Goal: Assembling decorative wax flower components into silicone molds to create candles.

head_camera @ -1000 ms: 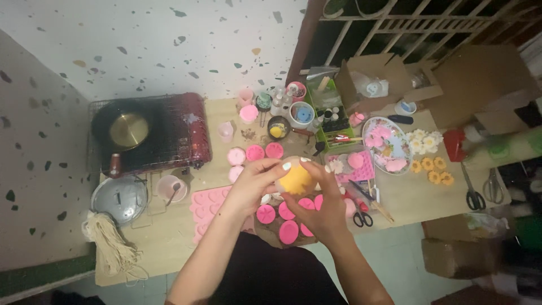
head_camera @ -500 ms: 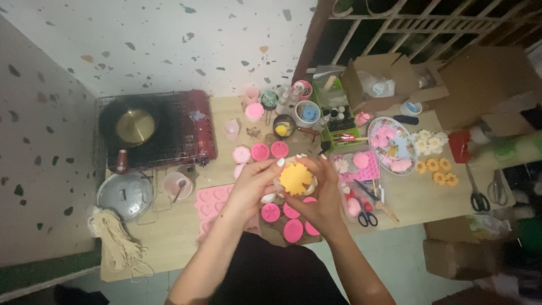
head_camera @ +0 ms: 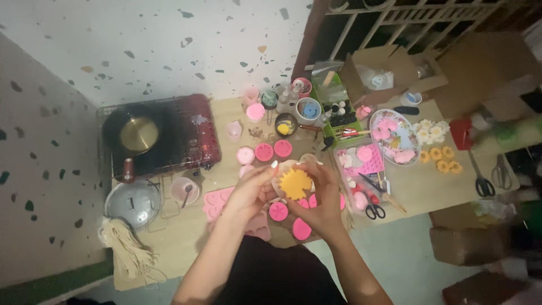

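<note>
Both my hands meet over the low wooden table (head_camera: 429,192), holding a small pale mold with a yellow flower-shaped piece (head_camera: 294,183) in it. My left hand (head_camera: 253,189) grips its left side, my right hand (head_camera: 322,197) cups its right side and underside. Below them lie round pink pieces (head_camera: 278,211) and a pink silicone mold tray (head_camera: 217,202). More pink round pieces (head_camera: 263,152) sit just beyond my hands.
A red portable stove with a dark pan (head_camera: 138,135) stands at the left, a metal lid (head_camera: 132,202) and a bundle of wicks (head_camera: 127,251) below it. Cups, jars, a green organizer (head_camera: 333,101), a plate of pink flowers (head_camera: 392,130), yellow flowers (head_camera: 440,158) and scissors (head_camera: 480,181) lie right.
My hands have turned the mold slightly so the yellow flower faces up more; they stay in about the same place above the pink pieces.
</note>
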